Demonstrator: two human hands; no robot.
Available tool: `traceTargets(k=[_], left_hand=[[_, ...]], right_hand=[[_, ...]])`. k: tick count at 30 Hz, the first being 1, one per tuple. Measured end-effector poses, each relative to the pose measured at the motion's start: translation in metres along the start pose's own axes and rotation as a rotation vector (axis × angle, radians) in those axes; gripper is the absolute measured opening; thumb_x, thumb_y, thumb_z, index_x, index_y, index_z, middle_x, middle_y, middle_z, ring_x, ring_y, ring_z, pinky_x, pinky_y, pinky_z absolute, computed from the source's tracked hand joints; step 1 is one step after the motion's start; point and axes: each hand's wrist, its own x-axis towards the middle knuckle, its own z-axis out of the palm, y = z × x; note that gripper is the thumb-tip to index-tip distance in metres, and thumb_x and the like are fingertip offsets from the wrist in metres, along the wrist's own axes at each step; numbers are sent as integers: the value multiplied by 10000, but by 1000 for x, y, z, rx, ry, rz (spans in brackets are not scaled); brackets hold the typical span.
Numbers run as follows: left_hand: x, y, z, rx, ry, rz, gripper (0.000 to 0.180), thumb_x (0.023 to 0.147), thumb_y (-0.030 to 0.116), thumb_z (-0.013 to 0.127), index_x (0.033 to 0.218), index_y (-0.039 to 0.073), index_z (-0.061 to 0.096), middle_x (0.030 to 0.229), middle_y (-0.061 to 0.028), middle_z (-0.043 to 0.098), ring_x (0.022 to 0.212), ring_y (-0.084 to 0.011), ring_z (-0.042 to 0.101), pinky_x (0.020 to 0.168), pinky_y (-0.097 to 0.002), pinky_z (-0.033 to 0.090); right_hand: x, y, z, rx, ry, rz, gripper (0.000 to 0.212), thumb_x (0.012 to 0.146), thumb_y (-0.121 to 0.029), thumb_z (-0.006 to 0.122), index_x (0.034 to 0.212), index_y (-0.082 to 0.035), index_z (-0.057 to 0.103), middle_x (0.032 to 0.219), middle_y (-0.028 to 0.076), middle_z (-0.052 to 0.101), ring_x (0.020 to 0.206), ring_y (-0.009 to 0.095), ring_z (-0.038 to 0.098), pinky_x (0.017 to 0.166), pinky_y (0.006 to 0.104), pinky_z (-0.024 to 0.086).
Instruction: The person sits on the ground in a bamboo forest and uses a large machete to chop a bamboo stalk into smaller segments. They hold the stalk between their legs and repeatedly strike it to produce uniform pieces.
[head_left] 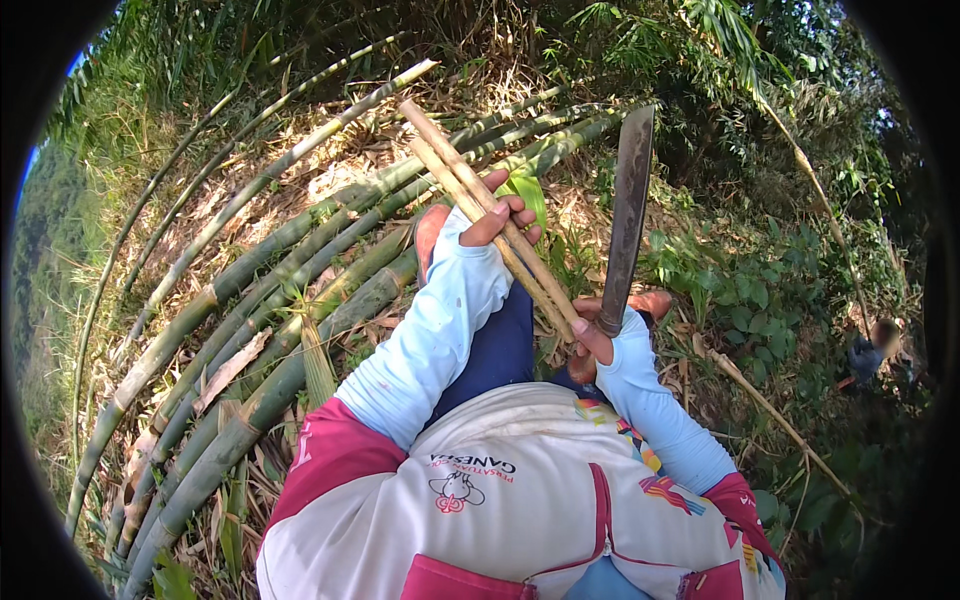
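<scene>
Two pale split sticks (534, 268), which look like bamboo or wood, lie side by side and slant from upper left to lower right before my body. My left hand (497, 218) is wrapped round them near the middle. Their lower ends reach my right hand (596, 343), whose thumb lies against them. That same hand grips a machete (630, 200), its long dark blade pointing up and away from me; the handle is mostly hidden in my fingers. Light blue sleeves cover both forearms.
Several long green bamboo poles (255, 405) lie on the ground to the left. Dry leaves cover the slope. Leafy undergrowth (735, 285) and a thin dry branch (775, 412) are on the right. A person (868, 355) is farther off at the right edge.
</scene>
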Motion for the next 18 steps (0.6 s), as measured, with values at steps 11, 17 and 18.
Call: traceTargets(k=[11, 17, 18], left_hand=[[-1, 5, 0, -2, 87, 77, 457, 923, 97, 585, 1348, 60, 423, 945, -80, 581, 838, -213, 598, 754, -410, 547], [3, 6, -8, -33, 98, 77, 394, 941, 118, 581, 1309, 67, 451, 900, -63, 581, 787, -185, 592, 734, -407, 547], [3, 6, -8, -39, 95, 68, 380, 944, 124, 582, 1298, 69, 457, 889, -58, 578, 778, -179, 589, 731, -406, 547]], right_hand=[[-1, 12, -3, 8, 33, -17, 289, 846, -144, 733, 1017, 39, 588, 666, 56, 588, 452, 118, 526, 389, 263, 413], [-6, 6, -3, -2, 26, 48, 314, 845, -161, 733, 1034, 41, 587, 667, 58, 584, 497, 117, 542, 419, 264, 428], [-5, 9, -5, -4, 30, 44, 318, 844, -164, 733, 1037, 42, 587, 668, 56, 584, 509, 115, 545, 429, 264, 433]])
